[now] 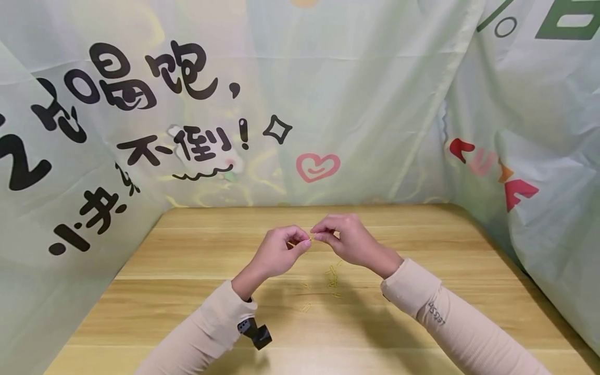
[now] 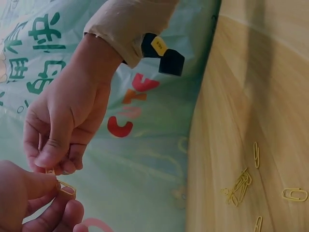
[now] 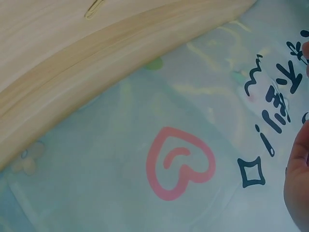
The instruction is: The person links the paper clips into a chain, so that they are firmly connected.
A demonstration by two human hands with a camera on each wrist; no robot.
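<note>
Above the table, both hands meet fingertip to fingertip. My left hand [image 1: 279, 251] pinches a yellow paper clip [image 2: 67, 188] between thumb and fingers, and its looped end sticks out in the left wrist view. The thumb and fingers of my right hand [image 1: 352, 242] pinch a small yellow piece [image 2: 50, 171], which looks like a paper clip, right beside it. Fingers cover most of both, so I cannot tell whether they are linked. A loose pile of yellow paper clips [image 2: 240, 186] lies on the table below the hands. In the right wrist view only part of a hand [image 3: 298, 181] shows at the right edge.
Several single clips lie around the pile, among them one nearer the front [image 1: 306, 308] and one to its side [image 2: 295, 195]. The wooden table [image 1: 197, 291] is bordered by printed fabric [image 1: 365, 114] at the back and sides. A black wrist device [image 1: 255, 333] hangs below the left sleeve.
</note>
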